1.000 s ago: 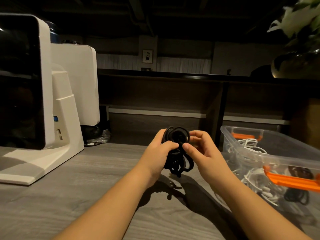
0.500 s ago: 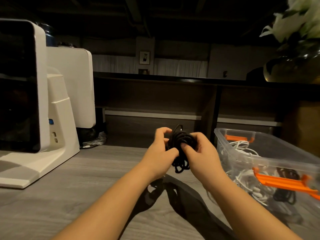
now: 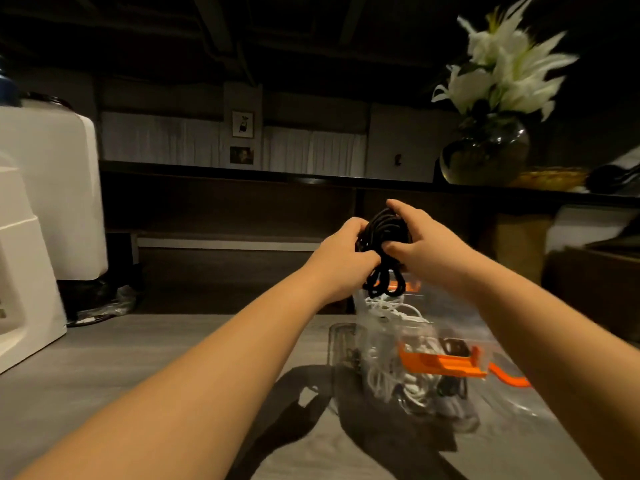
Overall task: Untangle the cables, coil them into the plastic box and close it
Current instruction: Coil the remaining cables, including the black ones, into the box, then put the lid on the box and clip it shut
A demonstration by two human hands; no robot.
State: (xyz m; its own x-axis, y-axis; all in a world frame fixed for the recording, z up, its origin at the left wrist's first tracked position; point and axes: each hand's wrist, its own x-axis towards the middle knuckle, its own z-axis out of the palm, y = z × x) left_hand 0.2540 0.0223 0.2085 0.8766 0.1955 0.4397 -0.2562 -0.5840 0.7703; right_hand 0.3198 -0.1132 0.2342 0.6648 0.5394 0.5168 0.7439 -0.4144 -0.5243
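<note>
Above the box: black cable (image 3: 383, 251) — bunched coil, gripped from both sides, loops dangling below.
Left hand (image 3: 341, 259): fingers curled round the coil's left side.
Right hand (image 3: 424, 245): thumb and fingers clamped on the coil's right side and top.
Box (image 3: 377, 344): clear plastic, open, on the grey table (image 3: 145, 368) — white cables (image 3: 388, 313) and dark ones inside, orange clips (image 3: 443, 363) on the rim.
Far left: white appliance (image 3: 41, 202).
Back right shelf: vase (image 3: 485, 150) with white flowers.
</note>
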